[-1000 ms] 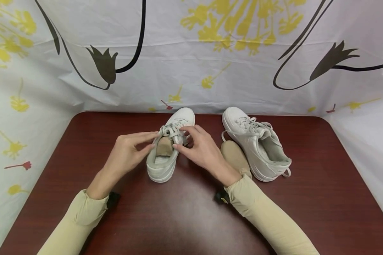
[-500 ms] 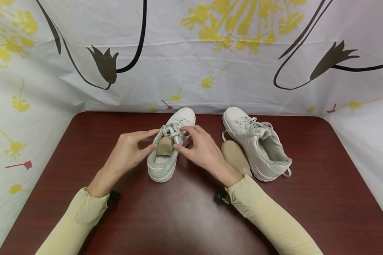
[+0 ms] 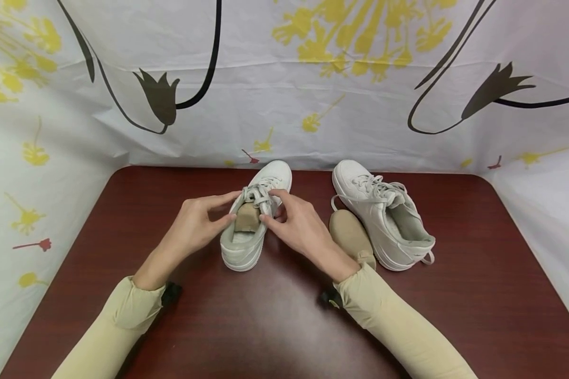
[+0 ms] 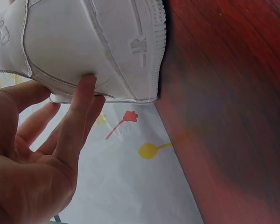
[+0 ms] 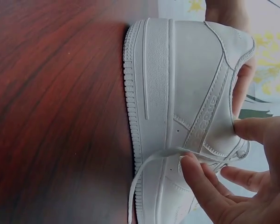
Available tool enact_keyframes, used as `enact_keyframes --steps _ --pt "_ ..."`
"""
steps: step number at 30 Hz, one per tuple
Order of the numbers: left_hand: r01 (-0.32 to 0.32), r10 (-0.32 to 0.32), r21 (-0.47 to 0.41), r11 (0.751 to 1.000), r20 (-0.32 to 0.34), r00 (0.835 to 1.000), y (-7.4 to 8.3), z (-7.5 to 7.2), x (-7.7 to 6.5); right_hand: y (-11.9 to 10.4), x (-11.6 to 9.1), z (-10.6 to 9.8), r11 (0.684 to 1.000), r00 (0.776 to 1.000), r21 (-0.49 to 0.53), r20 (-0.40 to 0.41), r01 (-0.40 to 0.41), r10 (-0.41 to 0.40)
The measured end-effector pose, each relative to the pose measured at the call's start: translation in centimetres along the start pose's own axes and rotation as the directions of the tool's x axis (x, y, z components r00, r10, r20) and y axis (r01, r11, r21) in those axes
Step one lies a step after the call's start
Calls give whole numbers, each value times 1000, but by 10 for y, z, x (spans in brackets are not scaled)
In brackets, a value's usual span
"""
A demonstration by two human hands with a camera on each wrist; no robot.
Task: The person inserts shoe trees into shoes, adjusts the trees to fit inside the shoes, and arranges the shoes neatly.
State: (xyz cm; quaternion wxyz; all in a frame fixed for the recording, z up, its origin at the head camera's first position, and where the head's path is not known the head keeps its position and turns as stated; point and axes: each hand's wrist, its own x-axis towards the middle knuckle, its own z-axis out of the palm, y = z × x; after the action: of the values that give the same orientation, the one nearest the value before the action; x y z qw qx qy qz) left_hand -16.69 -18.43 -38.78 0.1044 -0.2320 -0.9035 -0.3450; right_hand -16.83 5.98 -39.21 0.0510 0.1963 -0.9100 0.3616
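Observation:
A white sneaker [image 3: 241, 256] stands upright on the table, toe pointing away. A tan, blunt-ended piece [image 3: 247, 218] sits in its opening, just below the laces [image 3: 256, 196]. My left hand [image 3: 189, 223] grips the left side, thumb at the collar and fingers against the outer wall of the sneaker [image 4: 79, 37]. On the opposite side my right hand [image 3: 297, 221] pinches the collar and upper near the laces. In the right wrist view, a loose lace end [image 5: 151, 157] passes under a fingertip and hangs down the sneaker's side.
A second white sneaker [image 3: 378, 226] rests to the right, its laces loose. Against its left side lies a tan rounded form [image 3: 350, 234], partly covered by my right wrist. Dark red tabletop [image 3: 265, 326] spreads around; a patterned white cloth [image 3: 265, 116] rises behind it.
The whole scene shifts slightly in the head view. Both hands stay on the left sneaker with barely any movement, and the tan piece remains in its opening.

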Motion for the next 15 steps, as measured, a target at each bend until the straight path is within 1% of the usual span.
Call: enact_keyframes --steps 5,9,15 --pt "19 -19 7 1000 18 1000 0 1 1 -1 -1 2 1000 1000 11 9 -22 22" --pt "38 -38 -6 999 27 999 0 3 3 -1 -2 3 999 999 17 -10 -37 37" --pt "90 -88 -64 994 37 995 0 3 6 -2 -3 6 998 998 35 -30 -53 54"
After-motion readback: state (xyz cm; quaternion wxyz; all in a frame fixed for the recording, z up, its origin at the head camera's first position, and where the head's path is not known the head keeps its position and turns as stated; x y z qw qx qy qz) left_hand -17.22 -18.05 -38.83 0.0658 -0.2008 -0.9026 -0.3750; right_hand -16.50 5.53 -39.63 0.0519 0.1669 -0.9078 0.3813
